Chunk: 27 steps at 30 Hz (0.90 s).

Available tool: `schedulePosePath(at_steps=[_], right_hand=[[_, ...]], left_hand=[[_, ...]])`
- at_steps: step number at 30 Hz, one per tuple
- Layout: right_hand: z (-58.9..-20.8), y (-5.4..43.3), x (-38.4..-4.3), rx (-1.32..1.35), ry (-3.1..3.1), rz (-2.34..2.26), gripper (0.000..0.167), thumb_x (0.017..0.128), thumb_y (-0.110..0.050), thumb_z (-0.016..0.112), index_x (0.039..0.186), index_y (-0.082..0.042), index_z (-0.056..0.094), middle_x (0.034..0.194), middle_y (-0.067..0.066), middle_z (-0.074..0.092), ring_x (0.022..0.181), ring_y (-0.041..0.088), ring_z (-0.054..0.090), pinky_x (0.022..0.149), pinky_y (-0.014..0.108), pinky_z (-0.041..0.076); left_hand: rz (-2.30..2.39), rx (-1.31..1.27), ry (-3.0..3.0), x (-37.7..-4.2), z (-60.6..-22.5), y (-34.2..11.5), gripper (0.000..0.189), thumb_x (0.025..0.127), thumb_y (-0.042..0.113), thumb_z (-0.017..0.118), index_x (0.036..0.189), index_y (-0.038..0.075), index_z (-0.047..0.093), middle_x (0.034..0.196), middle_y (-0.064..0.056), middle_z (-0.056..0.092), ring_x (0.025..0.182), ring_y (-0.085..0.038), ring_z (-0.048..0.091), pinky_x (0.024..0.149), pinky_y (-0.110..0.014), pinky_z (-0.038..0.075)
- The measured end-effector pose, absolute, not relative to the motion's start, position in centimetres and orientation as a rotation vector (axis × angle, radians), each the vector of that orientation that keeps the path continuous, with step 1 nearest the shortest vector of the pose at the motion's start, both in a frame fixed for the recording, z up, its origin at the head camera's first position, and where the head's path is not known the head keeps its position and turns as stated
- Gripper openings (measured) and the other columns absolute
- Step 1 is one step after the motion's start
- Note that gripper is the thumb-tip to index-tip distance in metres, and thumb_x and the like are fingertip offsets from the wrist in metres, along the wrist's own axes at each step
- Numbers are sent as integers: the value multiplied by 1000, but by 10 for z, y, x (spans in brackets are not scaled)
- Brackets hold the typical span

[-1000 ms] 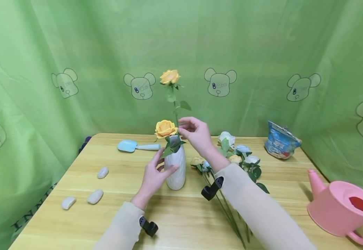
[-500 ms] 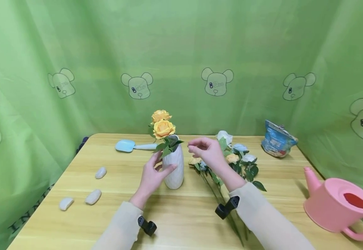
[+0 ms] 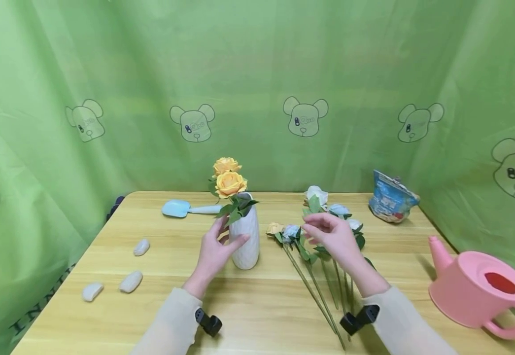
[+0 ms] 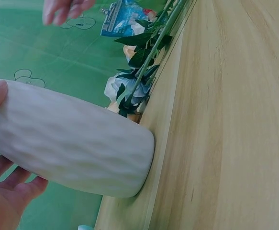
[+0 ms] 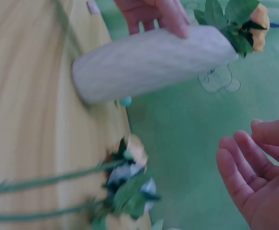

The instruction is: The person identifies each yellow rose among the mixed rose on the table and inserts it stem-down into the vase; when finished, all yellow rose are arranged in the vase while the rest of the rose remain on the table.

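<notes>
left hand (image 3: 214, 251) cups white vase (image 3: 245, 240) | right hand (image 3: 333, 237) loose, empty, over loose roses (image 3: 317, 224) at 3 o'clock | right hand dropped from vase mouth

Left hand (image 3: 215, 249) fingers curled, right hand (image 3: 334, 236) fingers loose.

Head view looks down over the table (image 3: 261, 305); both wrist views sit close, sharing the vase (image 3: 245, 239).

green curtain (image 3: 257, 59) (bear-printed), wooden table (image 3: 261, 305)
</notes>
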State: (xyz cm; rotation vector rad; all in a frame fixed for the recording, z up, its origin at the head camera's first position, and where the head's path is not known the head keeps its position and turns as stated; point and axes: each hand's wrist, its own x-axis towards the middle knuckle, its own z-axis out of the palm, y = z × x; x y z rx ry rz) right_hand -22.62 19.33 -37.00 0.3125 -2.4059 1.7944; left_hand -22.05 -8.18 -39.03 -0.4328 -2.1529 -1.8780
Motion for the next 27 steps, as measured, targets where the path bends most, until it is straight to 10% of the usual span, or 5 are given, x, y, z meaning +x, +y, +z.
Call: schedulePosePath(at_steps=[27], right_hand=[[-430,262,-191,-151,-2521,1874,42,86,-3,63,121,12,47,100,24,59,80,28,63,67,38,57]], left_hand=[[-1872,-415,-2126,-239,-419,-83,72,76,29,78,138,18,44,131,-9,50,112,-27,53,93,-37,47]])
